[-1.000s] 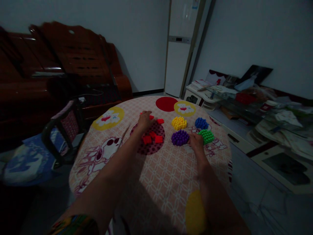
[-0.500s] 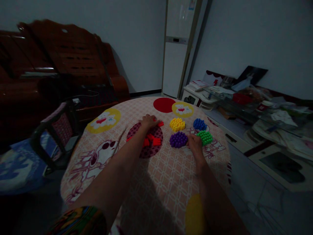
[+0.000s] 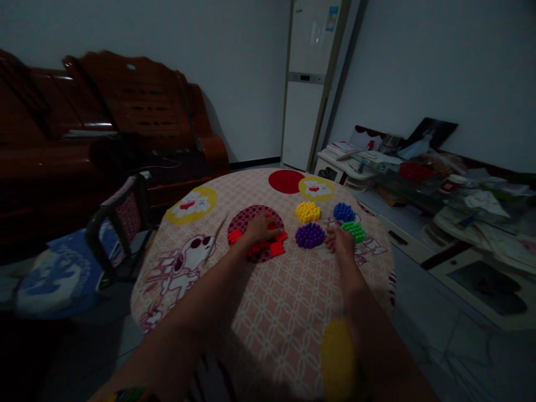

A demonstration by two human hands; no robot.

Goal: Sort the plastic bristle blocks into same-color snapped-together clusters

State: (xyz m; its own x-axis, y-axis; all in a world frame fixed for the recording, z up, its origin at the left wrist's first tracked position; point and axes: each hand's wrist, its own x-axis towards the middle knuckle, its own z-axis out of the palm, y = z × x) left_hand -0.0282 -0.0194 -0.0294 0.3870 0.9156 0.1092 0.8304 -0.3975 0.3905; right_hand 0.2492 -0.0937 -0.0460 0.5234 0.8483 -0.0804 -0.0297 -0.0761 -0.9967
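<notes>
My left hand (image 3: 262, 229) lies palm down over a loose heap of red blocks (image 3: 274, 247) on the round table (image 3: 268, 301), fingers curved over them. Some red pieces stick out at its left (image 3: 234, 236) and right. My right hand (image 3: 340, 241) rests on the cloth between the purple studded cluster (image 3: 309, 235) and the green one (image 3: 353, 230), fingers bent and touching or close to both. Behind them sit a yellow cluster (image 3: 307, 212) and a blue cluster (image 3: 344, 212).
A dark chair (image 3: 119, 223) stands at the table's left edge, with a wooden sofa (image 3: 104, 128) behind it. A tall white cabinet (image 3: 312, 84) stands at the back wall. Low cluttered furniture (image 3: 419, 173) runs along the right.
My left hand has drawn back toward me from the far red pieces, sweeping the red blocks together into one heap. My right hand has stayed by the purple and green clusters.
</notes>
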